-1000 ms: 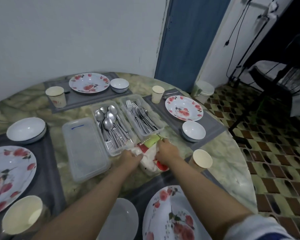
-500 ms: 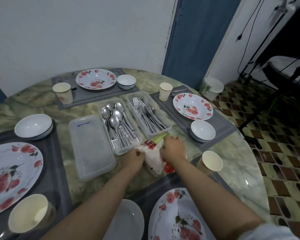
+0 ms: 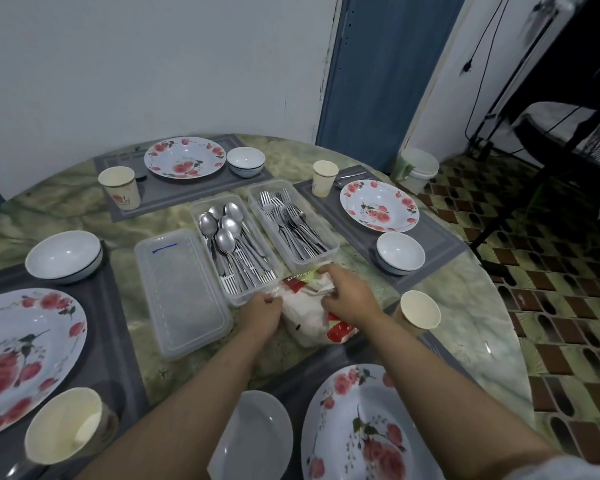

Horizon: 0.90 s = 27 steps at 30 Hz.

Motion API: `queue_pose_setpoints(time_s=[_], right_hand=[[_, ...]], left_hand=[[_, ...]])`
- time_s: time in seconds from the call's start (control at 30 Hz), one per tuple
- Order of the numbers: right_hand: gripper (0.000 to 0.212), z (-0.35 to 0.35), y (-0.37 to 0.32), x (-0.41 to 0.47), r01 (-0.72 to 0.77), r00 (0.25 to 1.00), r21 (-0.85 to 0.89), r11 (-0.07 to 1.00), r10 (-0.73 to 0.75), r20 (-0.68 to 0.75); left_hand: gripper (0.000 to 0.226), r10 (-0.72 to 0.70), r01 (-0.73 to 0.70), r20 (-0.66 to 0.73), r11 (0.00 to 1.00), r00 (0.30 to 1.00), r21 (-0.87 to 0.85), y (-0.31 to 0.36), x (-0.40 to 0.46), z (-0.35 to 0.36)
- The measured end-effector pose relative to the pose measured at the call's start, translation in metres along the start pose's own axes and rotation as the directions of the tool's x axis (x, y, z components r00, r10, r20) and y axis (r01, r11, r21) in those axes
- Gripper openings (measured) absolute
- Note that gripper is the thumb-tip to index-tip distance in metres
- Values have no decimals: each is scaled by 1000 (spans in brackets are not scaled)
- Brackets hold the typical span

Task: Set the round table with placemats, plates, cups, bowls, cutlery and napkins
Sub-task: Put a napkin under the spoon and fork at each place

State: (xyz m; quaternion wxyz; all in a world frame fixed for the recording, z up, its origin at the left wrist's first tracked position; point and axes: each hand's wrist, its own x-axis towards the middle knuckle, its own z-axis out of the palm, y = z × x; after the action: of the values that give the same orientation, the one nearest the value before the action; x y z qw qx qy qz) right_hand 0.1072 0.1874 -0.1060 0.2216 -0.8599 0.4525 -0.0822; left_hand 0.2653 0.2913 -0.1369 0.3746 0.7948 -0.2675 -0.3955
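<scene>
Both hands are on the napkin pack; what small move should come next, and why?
Probably draw one napkin out: the left hand pinches the napkin pack's edge, the right hand works its top, and no placemat shows a napkin yet.

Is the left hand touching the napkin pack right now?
Touching. The head view shows the left hand with fingers curled onto the left edge of the napkin pack, no gap between them.
</scene>
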Motion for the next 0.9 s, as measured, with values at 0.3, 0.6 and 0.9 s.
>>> queue_pose_setpoints(time_s=[0.3,0.6,0.9], right_hand=[[9,-22,-9,-18,-76,980,543,836,163,-114],[24,-32,-17,-28,-196,950,749,633,311,-14],[21,-37,-14,-32,59,997,132,989,-53,-47]], left_hand=[[18,-28,28,3,996,1000,-79,-3,-4,-1],[22,-22,21,-4,993,1000,-112,-5,-9,-3],[39,-33,33,22,999,999,-18,-11,-12,3]])
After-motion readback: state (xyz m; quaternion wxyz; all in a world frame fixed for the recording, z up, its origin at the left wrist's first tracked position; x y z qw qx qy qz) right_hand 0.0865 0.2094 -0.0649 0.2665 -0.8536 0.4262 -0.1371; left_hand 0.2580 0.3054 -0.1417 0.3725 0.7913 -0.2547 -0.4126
